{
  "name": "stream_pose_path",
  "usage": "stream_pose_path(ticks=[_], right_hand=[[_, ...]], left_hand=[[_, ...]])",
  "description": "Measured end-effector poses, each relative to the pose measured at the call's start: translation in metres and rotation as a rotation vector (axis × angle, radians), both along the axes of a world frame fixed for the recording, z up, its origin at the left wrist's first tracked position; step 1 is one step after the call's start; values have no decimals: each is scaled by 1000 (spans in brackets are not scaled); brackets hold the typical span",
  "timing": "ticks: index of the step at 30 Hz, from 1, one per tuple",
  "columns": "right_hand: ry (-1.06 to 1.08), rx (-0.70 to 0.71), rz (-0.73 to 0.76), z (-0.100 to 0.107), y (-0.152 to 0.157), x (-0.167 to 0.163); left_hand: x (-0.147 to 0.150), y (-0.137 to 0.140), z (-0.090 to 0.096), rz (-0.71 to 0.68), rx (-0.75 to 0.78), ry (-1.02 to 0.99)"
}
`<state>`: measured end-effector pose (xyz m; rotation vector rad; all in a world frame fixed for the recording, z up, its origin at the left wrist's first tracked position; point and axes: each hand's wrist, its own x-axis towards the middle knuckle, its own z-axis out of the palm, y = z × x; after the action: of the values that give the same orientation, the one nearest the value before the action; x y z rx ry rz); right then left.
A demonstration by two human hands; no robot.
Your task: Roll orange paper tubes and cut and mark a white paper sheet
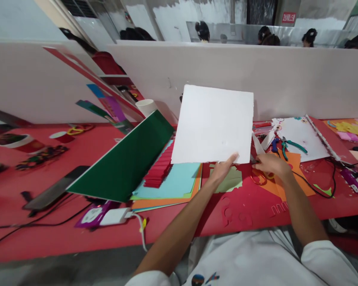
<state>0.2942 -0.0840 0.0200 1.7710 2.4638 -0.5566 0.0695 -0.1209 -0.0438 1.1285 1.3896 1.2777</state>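
A square white board point(214, 123) is raised and tilted over the table. Its lower edge is pinched by my left hand point(225, 169), thumb on the front face and the other fingers hidden behind. To the right of the board, my right hand point(271, 165) is low over the table with its fingers curled. Right by these fingers are scissors with orange handles point(258, 178) and a white strip point(258, 145); whether the fingers grip either cannot be made out. Pliers with teal handles point(295, 146) lie just beyond that hand. Orange paper point(298, 184) lies under my right forearm.
A green board point(122, 163) leans at left beside stacked red strips point(158, 171) and coloured paper sheets point(167, 192). In front are a purple power strip point(92, 214) and a white plug adapter point(115, 216). A white partition point(286, 79) stands behind the red table point(173, 226).
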Motion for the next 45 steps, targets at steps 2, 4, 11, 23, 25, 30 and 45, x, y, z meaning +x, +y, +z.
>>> stream_pose_path(ticks=[2,4,11,23,25,30,45], right_hand=[[43,24,-25,5,4,7],[248,59,-88,6,10,12],[1444,94,-299,-16,38,11],[1829,382,-645,-49,73,20],[1823,402,-639,-51,72,17],[1742,397,-616,-57,71,12],[1855,464,-559,-52,71,18]], left_hand=[[0,-2,4,40,-25,10],[-1,-4,8,21,-60,11],[-12,-8,14,-223,-102,50],[-19,29,5,-134,130,-246],[-22,29,5,-113,151,-223],[-25,28,5,-45,169,-121],[-27,24,10,-74,206,137]])
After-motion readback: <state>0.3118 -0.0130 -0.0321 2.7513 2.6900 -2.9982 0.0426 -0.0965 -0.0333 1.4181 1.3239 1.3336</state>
